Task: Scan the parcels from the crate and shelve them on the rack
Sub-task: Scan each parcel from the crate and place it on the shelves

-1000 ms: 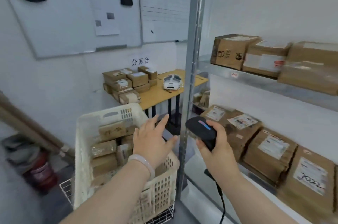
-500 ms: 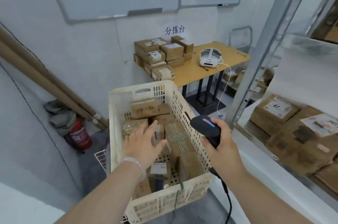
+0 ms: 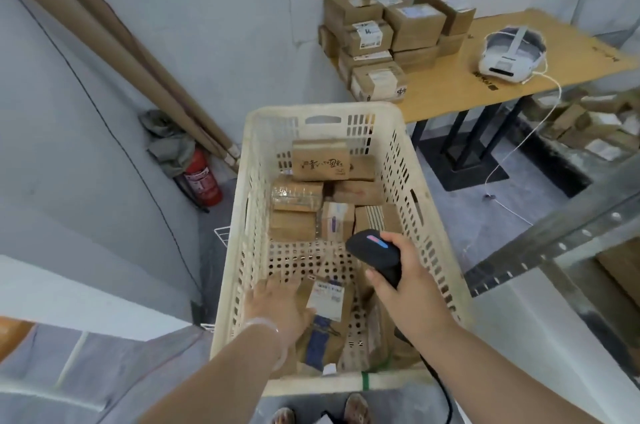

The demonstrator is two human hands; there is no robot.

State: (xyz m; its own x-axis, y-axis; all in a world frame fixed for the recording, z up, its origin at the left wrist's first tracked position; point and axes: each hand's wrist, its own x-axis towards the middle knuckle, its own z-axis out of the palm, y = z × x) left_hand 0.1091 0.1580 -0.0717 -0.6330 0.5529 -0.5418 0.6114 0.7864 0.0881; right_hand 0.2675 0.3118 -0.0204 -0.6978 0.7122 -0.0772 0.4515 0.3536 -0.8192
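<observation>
A cream plastic crate (image 3: pixel 433 212) stands in front of me, with several brown parcels (image 3: pixel 320 162) piled at its far end. At the near end lies a brown parcel with a white label (image 3: pixel 327 297). My left hand (image 3: pixel 280 306) reaches down into the crate and lies on this parcel's left side, fingers spread flat and thumb beside the label. Over the crate's right half, my right hand (image 3: pixel 398 283) grips a black barcode scanner (image 3: pixel 372 249) whose cable hangs down. A grey metal beam of the rack (image 3: pixel 554 245) crosses the right edge.
A wooden table (image 3: pixel 460 94) at the back carries a stack of boxes (image 3: pixel 391 36) and a white headset (image 3: pixel 509 56). A red fire extinguisher (image 3: pixel 202 181) and long cardboard tubes (image 3: pixel 104 29) lean in the left corner. More parcels (image 3: pixel 588 129) lie low at the right.
My view has tilted down from the rack to the crate. My left hand has dropped from above the crate onto the labelled parcel at its near end. The scanner has moved over the crate.
</observation>
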